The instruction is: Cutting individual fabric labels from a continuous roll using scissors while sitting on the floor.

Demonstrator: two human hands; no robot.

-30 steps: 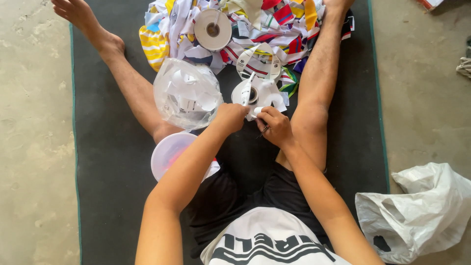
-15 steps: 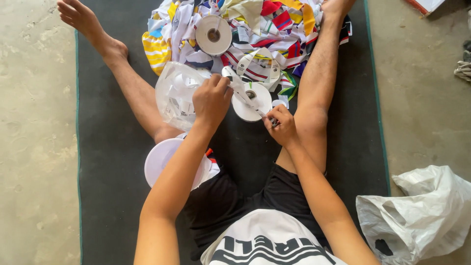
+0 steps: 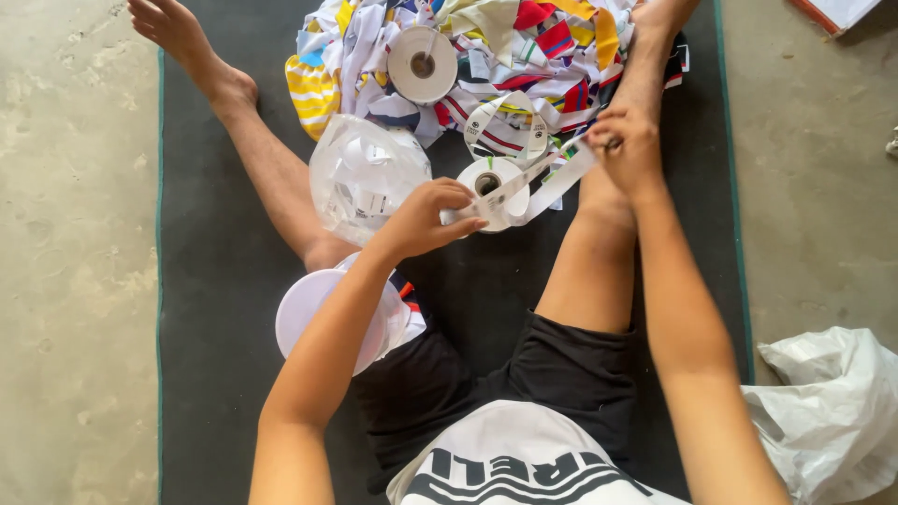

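Note:
I sit on a dark mat [image 3: 224, 281] with my legs spread. My left hand [image 3: 426, 217] grips a white roll of label tape [image 3: 494, 187] at its near side. A strip of tape [image 3: 552, 173] runs from the roll up to my right hand [image 3: 625, 145], which pinches the strip's end above my right knee. A clear plastic bag [image 3: 365, 173] holding paper labels lies just left of the roll, against my left leg.
A second white tape roll [image 3: 423, 64] rests on a heap of coloured fabric pieces [image 3: 524, 56] at the mat's far end. A white round lid [image 3: 323, 313] lies by my left thigh. A white plastic bag [image 3: 832, 411] sits on the concrete floor at right.
My right hand has pulled up and to the right, drawing a length of tape off the roll. My left hand has shifted down to the roll's near side.

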